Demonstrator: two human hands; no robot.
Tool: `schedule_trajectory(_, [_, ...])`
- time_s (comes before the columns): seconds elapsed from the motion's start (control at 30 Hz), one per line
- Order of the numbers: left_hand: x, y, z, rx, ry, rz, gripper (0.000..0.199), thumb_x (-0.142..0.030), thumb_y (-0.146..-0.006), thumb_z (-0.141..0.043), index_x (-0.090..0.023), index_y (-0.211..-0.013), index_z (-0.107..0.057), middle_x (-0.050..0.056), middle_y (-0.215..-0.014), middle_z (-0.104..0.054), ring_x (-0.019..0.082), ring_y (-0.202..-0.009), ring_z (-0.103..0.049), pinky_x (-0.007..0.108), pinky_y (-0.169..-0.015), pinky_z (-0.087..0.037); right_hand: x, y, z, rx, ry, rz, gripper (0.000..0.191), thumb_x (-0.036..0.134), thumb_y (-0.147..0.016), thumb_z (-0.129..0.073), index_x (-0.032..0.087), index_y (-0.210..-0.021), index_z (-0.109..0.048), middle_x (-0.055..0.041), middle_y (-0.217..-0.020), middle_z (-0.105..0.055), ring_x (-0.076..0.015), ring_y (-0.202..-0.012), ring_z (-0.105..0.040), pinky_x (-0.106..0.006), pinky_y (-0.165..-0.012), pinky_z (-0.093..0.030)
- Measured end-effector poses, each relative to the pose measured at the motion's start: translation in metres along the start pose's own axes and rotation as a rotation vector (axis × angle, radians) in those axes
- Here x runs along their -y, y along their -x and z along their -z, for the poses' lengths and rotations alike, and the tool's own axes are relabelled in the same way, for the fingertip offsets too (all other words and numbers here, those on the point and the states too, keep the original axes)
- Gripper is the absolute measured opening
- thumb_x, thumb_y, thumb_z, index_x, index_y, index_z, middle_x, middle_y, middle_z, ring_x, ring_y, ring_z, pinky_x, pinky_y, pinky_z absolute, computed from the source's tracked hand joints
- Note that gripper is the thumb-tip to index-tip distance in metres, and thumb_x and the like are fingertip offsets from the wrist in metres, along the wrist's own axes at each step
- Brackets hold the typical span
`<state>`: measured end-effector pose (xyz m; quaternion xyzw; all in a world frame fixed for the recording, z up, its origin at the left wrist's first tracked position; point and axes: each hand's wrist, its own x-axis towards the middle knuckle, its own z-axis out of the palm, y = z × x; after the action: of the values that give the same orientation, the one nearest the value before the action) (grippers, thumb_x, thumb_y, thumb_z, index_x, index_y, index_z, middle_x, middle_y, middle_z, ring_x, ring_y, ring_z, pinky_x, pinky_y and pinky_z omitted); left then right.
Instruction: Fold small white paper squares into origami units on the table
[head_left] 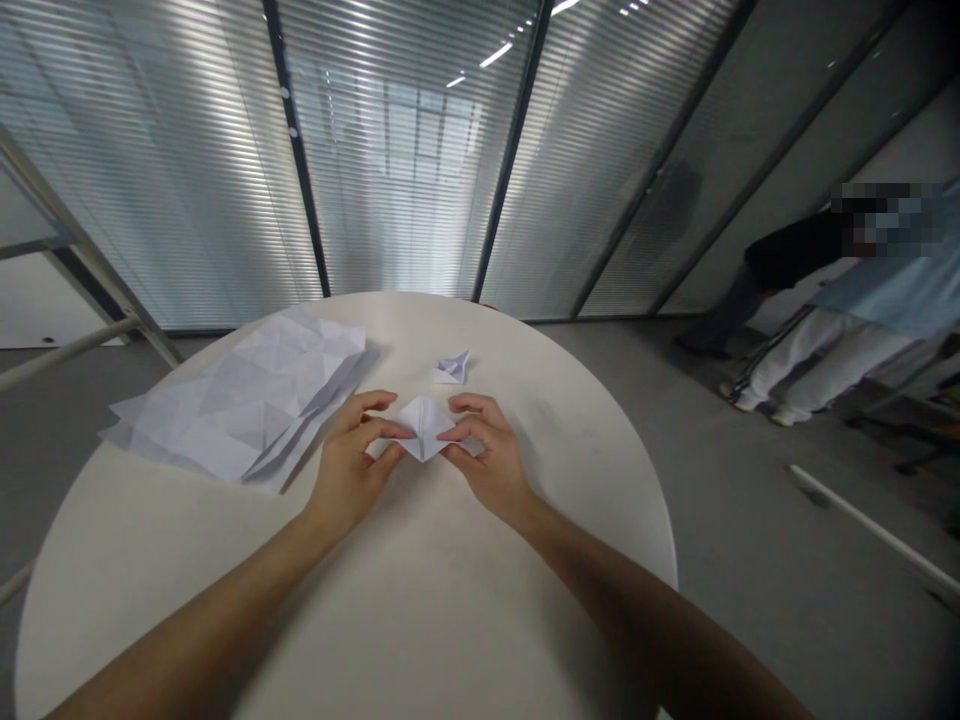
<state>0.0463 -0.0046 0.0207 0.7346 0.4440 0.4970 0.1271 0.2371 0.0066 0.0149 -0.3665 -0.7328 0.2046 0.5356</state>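
Between my two hands is a small piece of folded white paper (pixel 422 420), diamond-shaped with a crease down its middle. My left hand (pixel 351 450) pinches its left corner between thumb and fingers. On the opposite side, my right hand (pixel 489 450) grips the right corner the same way. Just beyond the hands, a small folded paper boat-like shape (pixel 451 368) rests on the table. A pile of creased white paper sheets (pixel 262 385) lies to the left of my left hand.
The round white table (pixel 450 620) carries all the paper. Behind it stands a glass partition with blinds (pixel 405 180). A pale metal frame (pixel 112 330) is at the left. Two people (pixel 817 330) stand off to the right, near a white bar (pixel 870 520) low down.
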Motion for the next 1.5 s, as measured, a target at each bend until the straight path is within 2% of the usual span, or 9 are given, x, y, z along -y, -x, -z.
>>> schedule_trajectory(0.17, [-0.003, 0.001, 0.001, 0.036, 0.01, -0.003, 0.009, -0.026, -0.084, -0.059, -0.018, -0.083, -0.064, 0.005, -0.096, -0.069, 0.019, -0.097, -0.062, 0.031, -0.087, -0.046, 0.003, -0.001, 0.002, 0.013, -0.049, -0.123, 0.002, 0.022, -0.08, -0.065, 0.021, -0.078, -0.064, -0.0036, -0.094, -0.068, -0.0168, -0.089, -0.062, -0.031, -0.082, -0.047])
schedule_trajectory(0.3, [-0.004, 0.002, 0.0, 0.066, -0.026, 0.104, 0.015, -0.03, -0.085, -0.057, -0.017, -0.083, -0.064, 0.002, -0.077, -0.069, 0.015, -0.072, -0.063, 0.024, -0.065, -0.047, -0.002, 0.001, -0.003, 0.031, -0.109, -0.31, 0.014, 0.031, -0.08, -0.063, 0.019, -0.074, -0.06, 0.0022, -0.064, -0.06, -0.012, -0.06, -0.056, -0.024, -0.059, -0.045])
schedule_trajectory(0.43, [-0.003, 0.002, -0.005, 0.095, 0.173, 0.284, 0.017, -0.033, -0.085, -0.057, -0.017, -0.082, -0.059, -0.001, -0.065, -0.063, 0.012, -0.055, -0.058, 0.021, -0.051, -0.045, -0.005, 0.002, -0.009, 0.041, -0.368, -0.425, 0.017, 0.034, -0.08, -0.062, 0.021, -0.085, -0.054, 0.0051, -0.063, -0.056, -0.0101, -0.049, -0.052, -0.021, -0.043, -0.042])
schedule_trajectory(0.57, [-0.001, 0.001, -0.01, 0.05, 0.477, 0.411, 0.018, -0.032, -0.082, -0.061, -0.019, -0.089, -0.052, -0.004, -0.062, -0.06, 0.011, -0.05, -0.056, 0.021, -0.044, -0.046, -0.003, 0.002, -0.006, 0.07, -0.488, -0.357, 0.025, 0.035, -0.085, -0.056, 0.024, -0.106, -0.049, 0.0057, -0.065, -0.057, -0.0103, -0.051, -0.054, -0.02, -0.045, -0.044])
schedule_trajectory(0.77, [0.004, -0.002, -0.007, 0.059, 0.5, 0.463, 0.022, -0.035, -0.082, -0.06, -0.014, -0.089, -0.062, 0.0, -0.067, -0.063, 0.012, -0.051, -0.057, 0.022, -0.046, -0.048, -0.006, 0.005, 0.002, 0.277, -0.492, -0.297, 0.031, 0.025, -0.073, -0.069, 0.023, -0.102, -0.06, -0.0001, -0.082, -0.061, -0.0126, -0.071, -0.057, -0.025, -0.063, -0.045])
schedule_trajectory(1.03, [0.004, 0.002, -0.007, 0.157, 0.566, 0.41, 0.03, -0.038, -0.076, -0.068, -0.015, -0.096, -0.067, 0.003, -0.082, -0.068, 0.014, -0.072, -0.059, 0.023, -0.064, -0.048, -0.005, -0.001, -0.003, 0.112, -0.425, -0.422, 0.022, 0.038, -0.077, -0.064, 0.019, -0.071, -0.057, 0.0029, -0.061, -0.054, -0.0102, -0.056, -0.048, -0.023, -0.053, -0.038])
schedule_trajectory(1.3, [0.001, 0.003, -0.01, 0.081, 0.629, 0.422, 0.024, -0.029, -0.081, -0.063, -0.02, -0.102, -0.058, -0.005, -0.06, -0.059, 0.009, -0.054, -0.048, 0.019, -0.051, -0.035, -0.008, 0.001, -0.008, 0.086, -0.513, -0.421, 0.018, 0.034, -0.084, -0.056, 0.025, -0.091, -0.043, 0.0089, -0.056, -0.049, -0.0099, -0.047, -0.048, -0.02, -0.046, -0.041])
schedule_trajectory(1.4, [0.004, 0.003, -0.008, 0.057, 0.578, 0.417, 0.017, -0.027, -0.08, -0.062, -0.018, -0.094, -0.064, -0.002, -0.064, -0.061, 0.01, -0.057, -0.049, 0.02, -0.053, -0.035, -0.006, 0.002, -0.003, 0.15, -0.442, -0.352, 0.009, 0.027, -0.084, -0.055, 0.022, -0.089, -0.051, 0.004, -0.068, -0.055, -0.01, -0.057, -0.052, -0.021, -0.051, -0.044])
schedule_trajectory(1.5, [0.008, 0.001, -0.007, 0.016, 0.569, 0.506, 0.014, -0.025, -0.077, -0.062, -0.016, -0.084, -0.071, 0.001, -0.071, -0.064, 0.011, -0.063, -0.052, 0.022, -0.057, -0.038, -0.003, 0.003, 0.004, 0.285, -0.265, -0.225, 0.033, 0.015, -0.075, -0.06, 0.024, -0.106, -0.055, -0.0011, -0.09, -0.061, -0.0125, -0.071, -0.056, -0.023, -0.058, -0.046])
